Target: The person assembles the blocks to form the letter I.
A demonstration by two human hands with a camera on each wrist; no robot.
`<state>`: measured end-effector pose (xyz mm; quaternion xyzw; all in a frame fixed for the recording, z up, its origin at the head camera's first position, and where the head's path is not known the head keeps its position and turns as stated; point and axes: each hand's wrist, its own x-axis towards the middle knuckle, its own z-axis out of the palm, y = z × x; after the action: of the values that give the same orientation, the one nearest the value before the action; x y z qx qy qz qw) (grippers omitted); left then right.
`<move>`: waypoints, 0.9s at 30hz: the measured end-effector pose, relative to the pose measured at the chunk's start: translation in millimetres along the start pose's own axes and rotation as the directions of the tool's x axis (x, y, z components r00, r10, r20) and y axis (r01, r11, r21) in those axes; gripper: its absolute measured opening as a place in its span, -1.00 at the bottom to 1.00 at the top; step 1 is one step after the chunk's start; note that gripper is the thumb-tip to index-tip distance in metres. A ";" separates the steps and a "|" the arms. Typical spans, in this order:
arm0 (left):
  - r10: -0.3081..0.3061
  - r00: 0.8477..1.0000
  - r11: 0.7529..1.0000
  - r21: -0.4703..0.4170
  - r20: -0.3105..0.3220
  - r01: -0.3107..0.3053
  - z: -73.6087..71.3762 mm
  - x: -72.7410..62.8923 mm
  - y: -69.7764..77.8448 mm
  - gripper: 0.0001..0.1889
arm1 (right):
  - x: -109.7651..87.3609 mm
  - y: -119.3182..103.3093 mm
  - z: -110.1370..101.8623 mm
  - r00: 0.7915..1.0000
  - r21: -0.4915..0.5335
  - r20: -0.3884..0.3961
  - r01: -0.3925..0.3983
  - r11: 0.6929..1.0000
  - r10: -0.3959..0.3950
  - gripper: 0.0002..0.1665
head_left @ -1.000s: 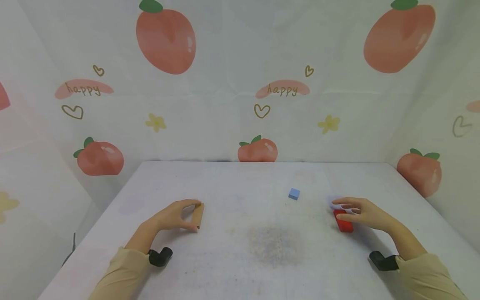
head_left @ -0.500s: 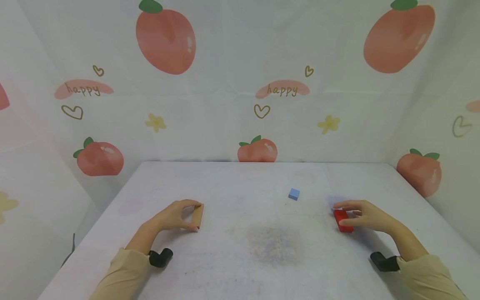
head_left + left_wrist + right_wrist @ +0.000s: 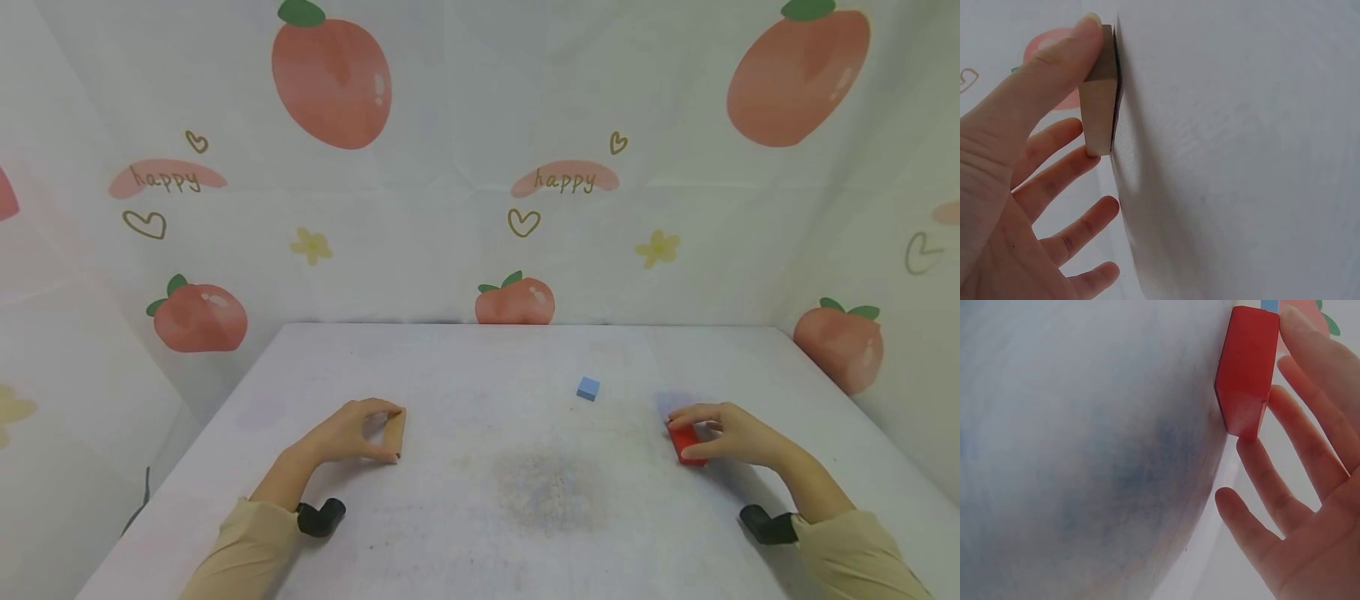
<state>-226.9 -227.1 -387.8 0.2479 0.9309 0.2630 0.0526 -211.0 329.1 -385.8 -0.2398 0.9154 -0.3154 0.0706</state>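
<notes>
In the head view my left hand (image 3: 350,431) pinches a plain wooden block (image 3: 394,432) at the left of the white table, thumb at its near end and fingers at its far end. The left wrist view shows that thumb against the wooden block (image 3: 1098,112), the lower fingers spread. At the right, a red block (image 3: 688,442) lies partly hidden under my right hand (image 3: 738,433). In the right wrist view its fingers are spread right beside the red block (image 3: 1249,369), thumb tip by the upper edge and one fingertip at the lower end.
A small blue block (image 3: 588,388) lies farther back on the white table (image 3: 465,367), between the hands. A white curtain (image 3: 450,108) printed with peaches hangs behind and around the table. Black wrist mounts (image 3: 321,517) jut out below the hands.
My right hand has shifted slightly nearer and lower over the red block, its fingers now covering the far end. The left hand and wooden block stay nearly still, the block tilting slightly.
</notes>
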 end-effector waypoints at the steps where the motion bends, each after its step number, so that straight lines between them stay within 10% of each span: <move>1: 0.003 1.000 1.000 -0.001 -0.002 -0.003 0.1 -0.1 0.1 -0.27 | 0.2 -0.2 0.2 1.000 -0.004 -0.001 0.000 1.000 0.000 -0.63; 27: 0.051 0.998 0.999 0.014 -0.024 -0.050 4.1 5.6 14.0 -0.28 | 1.8 -5.2 0.2 0.995 -0.032 0.032 -0.095 0.995 0.096 -0.64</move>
<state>-224.8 -212.1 -383.9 0.2685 0.9267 0.2608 0.0330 -210.4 324.5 -382.7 -0.2022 0.9292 -0.2936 0.0972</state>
